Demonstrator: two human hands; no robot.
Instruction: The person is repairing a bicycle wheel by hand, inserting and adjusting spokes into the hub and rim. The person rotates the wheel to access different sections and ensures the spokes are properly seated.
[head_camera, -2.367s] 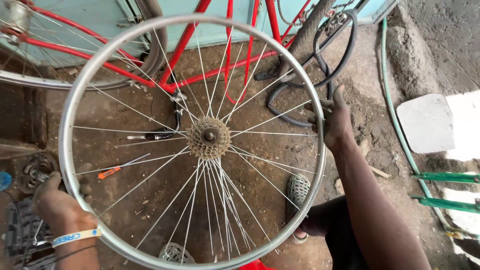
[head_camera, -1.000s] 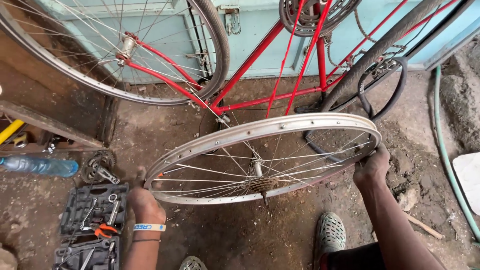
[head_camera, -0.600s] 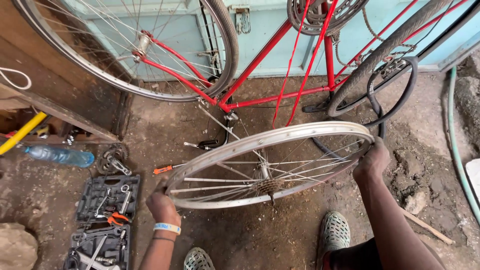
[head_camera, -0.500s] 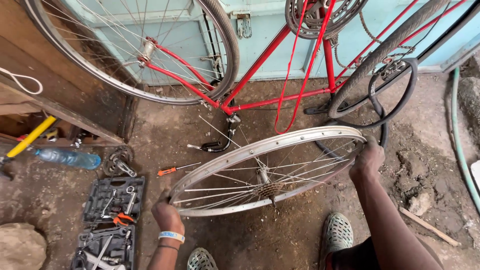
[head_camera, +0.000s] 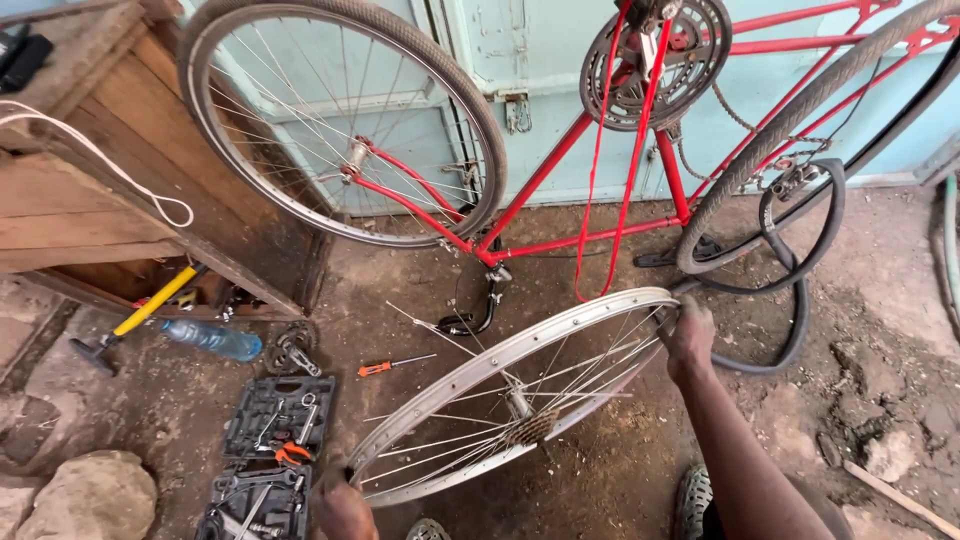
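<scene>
A person is holding a bare, tyreless bicycle wheel (head_camera: 520, 400) nearly flat above the dirt floor (head_camera: 600, 480), one hand at each end of the rim, so that the spokes and the rear sprocket cluster (head_camera: 530, 428) are hanging free beneath it. The right hand (head_camera: 690, 335) is closing its grip over the far, raised edge of the rim; the left hand (head_camera: 342, 505) is clamping the near, lower edge at the bottom of the frame, fingers only partly in view. The tilt is keeping the wheel clear of the upturned red bicycle (head_camera: 560, 200) standing just behind. An open tool case (head_camera: 265, 455) is lying close beside the left hand, with a screwdriver (head_camera: 395, 366) and a plastic bottle (head_camera: 210, 340) further off. A loose inner tube (head_camera: 800, 270) is crowding the right side; the open floor is lying toward the person's feet.
</scene>
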